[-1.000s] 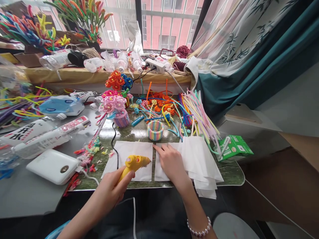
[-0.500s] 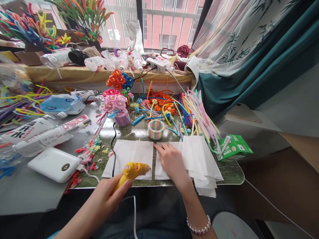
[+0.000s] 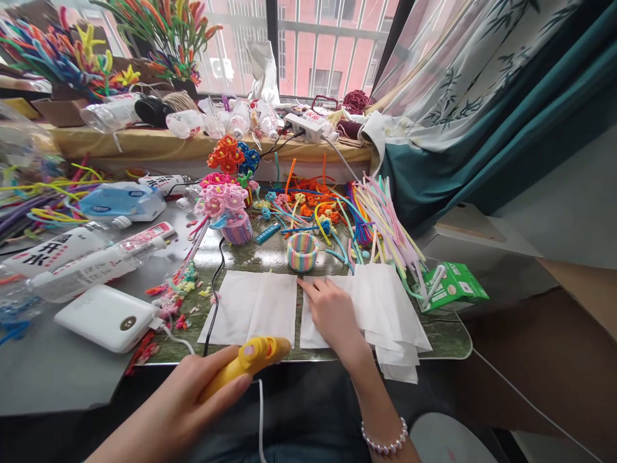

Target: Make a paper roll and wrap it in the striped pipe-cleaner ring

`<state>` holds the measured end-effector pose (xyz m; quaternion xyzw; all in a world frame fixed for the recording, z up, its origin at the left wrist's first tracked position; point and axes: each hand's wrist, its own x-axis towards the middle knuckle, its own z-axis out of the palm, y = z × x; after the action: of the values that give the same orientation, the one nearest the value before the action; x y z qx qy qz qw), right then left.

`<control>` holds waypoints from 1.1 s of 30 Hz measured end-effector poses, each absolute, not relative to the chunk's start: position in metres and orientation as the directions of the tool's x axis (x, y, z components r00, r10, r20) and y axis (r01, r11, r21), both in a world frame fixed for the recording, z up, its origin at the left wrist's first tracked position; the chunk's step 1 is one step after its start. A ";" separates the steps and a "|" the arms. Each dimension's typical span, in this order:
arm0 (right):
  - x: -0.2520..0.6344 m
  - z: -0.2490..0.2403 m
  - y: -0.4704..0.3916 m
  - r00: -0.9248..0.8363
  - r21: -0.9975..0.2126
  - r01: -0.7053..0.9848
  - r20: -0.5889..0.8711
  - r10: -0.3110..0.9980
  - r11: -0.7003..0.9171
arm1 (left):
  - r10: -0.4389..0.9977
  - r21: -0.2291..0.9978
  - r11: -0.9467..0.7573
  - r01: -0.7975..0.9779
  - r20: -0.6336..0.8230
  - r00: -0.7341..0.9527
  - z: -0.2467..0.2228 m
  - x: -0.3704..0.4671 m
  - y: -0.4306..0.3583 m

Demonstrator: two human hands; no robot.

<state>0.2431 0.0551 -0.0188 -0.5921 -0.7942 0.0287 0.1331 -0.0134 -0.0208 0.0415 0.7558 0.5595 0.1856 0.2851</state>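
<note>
My left hand [image 3: 207, 392] is wrapped round a yellow glue gun [image 3: 255, 360], whose nozzle points right, just in front of the table edge. A white sheet [image 3: 255, 308] lies flat behind it. My right hand [image 3: 332, 315] rests with fingers extended on a second white sheet [image 3: 311, 334], its index fingertip at the sheet's upper left corner. A narrow gap separates the two sheets. More white sheets [image 3: 385, 302] overlap to the right of that hand. Beyond the sheets stands a striped round cup [image 3: 303, 253].
A white power bank [image 3: 110, 318] and plastic bottles [image 3: 91, 267] lie at the left. Pink flowers in a pot [image 3: 235, 228] stand behind. Pipe cleaners [image 3: 385, 225] and a green carton [image 3: 453, 286] are at the right. A black cord [image 3: 214, 308] crosses the left sheet.
My left hand has moved down and slightly left with the glue gun, away from over the sheets. The black cord has shifted left at its lower end. My right hand has stayed in place.
</note>
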 end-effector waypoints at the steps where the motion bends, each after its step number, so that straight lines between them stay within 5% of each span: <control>1: 0.243 -0.019 0.055 -0.263 -0.207 0.931 0.185 0.947 0.300 | 0.945 0.624 -0.229 0.747 -0.043 0.325 0.043 -0.018 -0.022; 4: 0.244 -0.022 0.055 -0.262 -0.221 0.925 0.215 0.941 0.308 | 0.911 0.605 -0.312 0.732 -0.027 0.412 0.048 -0.028 -0.018; 7: 0.243 -0.023 0.054 -0.247 -0.244 0.919 0.260 0.933 0.311 | 0.888 0.490 -0.457 0.742 0.204 0.412 0.046 -0.024 -0.006; 10: 0.244 -0.022 0.050 -0.203 -0.275 0.915 0.318 0.926 0.295 | 0.794 0.195 -0.566 0.801 0.391 0.466 0.036 -0.010 0.007; 13: 0.250 -0.018 0.037 -0.141 -0.311 0.911 0.379 0.915 0.269 | 0.732 -0.114 -0.532 0.839 0.437 0.523 0.016 -0.001 0.018; 15: 0.256 -0.017 0.023 -0.136 -0.355 0.888 0.410 0.902 0.294 | 0.714 -0.214 -0.493 0.843 0.454 0.532 0.002 0.000 0.023; 21: 0.271 -0.026 -0.019 -0.264 -0.346 0.843 0.402 0.877 0.412 | 0.743 -0.180 -0.478 0.860 0.439 0.505 -0.024 -0.008 0.029; 33: 0.262 -0.050 -0.023 -0.122 -0.380 0.806 0.645 0.755 0.455 | 0.764 -0.157 -0.465 0.871 0.426 0.485 -0.028 -0.006 0.026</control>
<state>0.2624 -0.0235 -0.0502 -0.5211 -0.7485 -0.0311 0.4089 -0.0056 0.0264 -0.0279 0.8427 0.4851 0.1498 -0.1794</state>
